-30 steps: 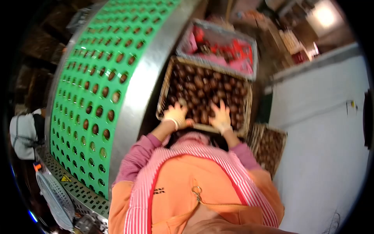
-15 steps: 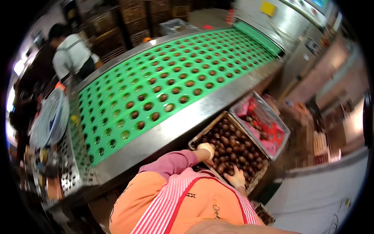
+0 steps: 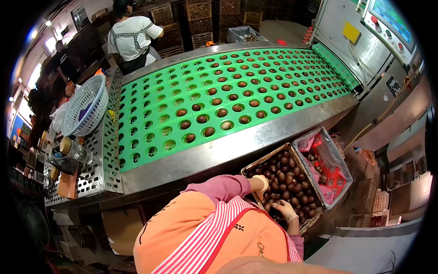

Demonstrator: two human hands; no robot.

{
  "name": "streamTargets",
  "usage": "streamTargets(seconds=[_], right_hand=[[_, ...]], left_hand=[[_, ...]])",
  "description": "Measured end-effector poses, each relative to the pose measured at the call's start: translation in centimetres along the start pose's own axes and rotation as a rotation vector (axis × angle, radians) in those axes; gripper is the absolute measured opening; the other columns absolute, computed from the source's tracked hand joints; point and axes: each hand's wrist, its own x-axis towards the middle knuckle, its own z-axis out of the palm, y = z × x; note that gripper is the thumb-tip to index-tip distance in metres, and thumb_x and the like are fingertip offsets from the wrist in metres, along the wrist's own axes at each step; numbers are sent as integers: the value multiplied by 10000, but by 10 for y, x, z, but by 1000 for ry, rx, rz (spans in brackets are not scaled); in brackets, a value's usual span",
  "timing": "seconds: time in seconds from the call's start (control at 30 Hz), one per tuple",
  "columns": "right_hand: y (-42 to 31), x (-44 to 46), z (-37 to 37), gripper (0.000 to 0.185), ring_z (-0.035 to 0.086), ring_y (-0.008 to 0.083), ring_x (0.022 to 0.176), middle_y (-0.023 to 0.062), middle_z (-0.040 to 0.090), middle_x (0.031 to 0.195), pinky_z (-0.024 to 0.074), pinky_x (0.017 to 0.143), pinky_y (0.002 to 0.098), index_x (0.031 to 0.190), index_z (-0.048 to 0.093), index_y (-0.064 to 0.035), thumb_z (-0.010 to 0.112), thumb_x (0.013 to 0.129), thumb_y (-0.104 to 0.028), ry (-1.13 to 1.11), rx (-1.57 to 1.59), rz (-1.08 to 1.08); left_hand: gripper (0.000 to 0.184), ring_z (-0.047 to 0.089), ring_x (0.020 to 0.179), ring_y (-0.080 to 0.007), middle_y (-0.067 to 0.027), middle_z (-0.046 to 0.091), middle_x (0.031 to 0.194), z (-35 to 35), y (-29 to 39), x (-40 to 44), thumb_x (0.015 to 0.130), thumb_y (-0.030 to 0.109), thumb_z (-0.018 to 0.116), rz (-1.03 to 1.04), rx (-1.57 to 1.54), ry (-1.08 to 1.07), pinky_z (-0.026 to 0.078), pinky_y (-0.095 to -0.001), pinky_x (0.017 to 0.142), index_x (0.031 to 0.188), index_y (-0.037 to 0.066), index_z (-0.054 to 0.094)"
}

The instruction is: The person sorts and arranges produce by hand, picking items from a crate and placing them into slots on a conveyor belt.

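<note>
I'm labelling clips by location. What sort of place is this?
Probably a small food-processing workshop: a green belt with rows of pockets holding brown, egg-like items, a control panel on a metal machine, and stacked crates behind.

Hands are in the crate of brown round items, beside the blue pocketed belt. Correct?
Colour's wrong: the head view shows the pocketed belt is green. The left hand and right hand are in the crate of brown round items, beside it.
</note>
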Motion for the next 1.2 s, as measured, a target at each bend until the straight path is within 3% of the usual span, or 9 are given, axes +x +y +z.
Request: streamTargets(seconds=[0.1,0.27,0.5,0.67,0.83,0.9,0.97,1.1,1.2], right_hand=[[-25,-27,3,449,567,154,843,-21,626,1034,468,685,320,1185,614,-152,742,811,-365,-42,296,282],[-16,-23,24,577,560,176,856,-24,572,1163,466,654,311,1248,557,-205,729,773,-484,237,440,248],[12,14,57,458,567,176,811,28,648,992,488,750,317,1132,643,-92,783,767,-329,501,314,-130],[-22,8,67,419,563,185,909,61,650,1024,469,835,330,1117,644,-25,786,777,-223,552,-77,-41],[-2,16,64,494,562,191,985,69,625,1137,465,902,343,1214,603,-17,770,809,-245,651,226,-108],[-3,6,66,651,567,259,1073,106,576,1271,449,947,377,1394,452,-34,712,856,-291,767,562,-113],[-61,-22,75,648,567,262,1118,100,551,1312,460,945,426,1435,404,-101,664,893,-342,625,801,-168],[-150,-19,104,568,592,186,1059,39,584,1232,522,784,353,1348,487,-160,654,880,-436,512,570,-78],[-170,35,128,588,577,128,936,-24,593,1189,468,696,307,1327,507,-193,652,853,-510,175,606,-165]], left_hand=[[743,545,1223,-322,-145,561,1339,5,-26,27,694,469,775,69,-69,-30,465,-430,985,1324,120,593],[678,564,1191,-321,-132,601,1307,17,-50,43,686,454,790,235,-183,37,468,-449,958,1269,144,634],[686,588,1159,-346,-176,620,1263,17,-45,23,714,466,714,123,-386,121,490,-429,944,1300,127,605],[652,638,1094,-310,-144,681,1167,24,-38,32,685,533,721,91,-327,195,515,-404,901,1158,85,699],[683,645,1079,-310,-175,666,1182,14,-58,15,659,530,748,253,-443,201,517,-390,893,1143,50,699],[653,665,999,-300,-163,694,1101,21,-66,36,696,511,749,384,-631,385,522,-402,850,1140,36,688],[621,637,960,-267,-124,682,1055,11,-70,14,748,498,738,467,-1297,200,512,-419,816,1165,45,664],[480,575,871,-175,-50,614,1069,-10,-83,-60,812,388,721,487,-1739,266,505,-356,729,1155,76,598],[430,554,892,-154,-30,593,1020,2,-118,-93,843,320,686,690,-1980,422,487,-314,773,1172,64,580]])
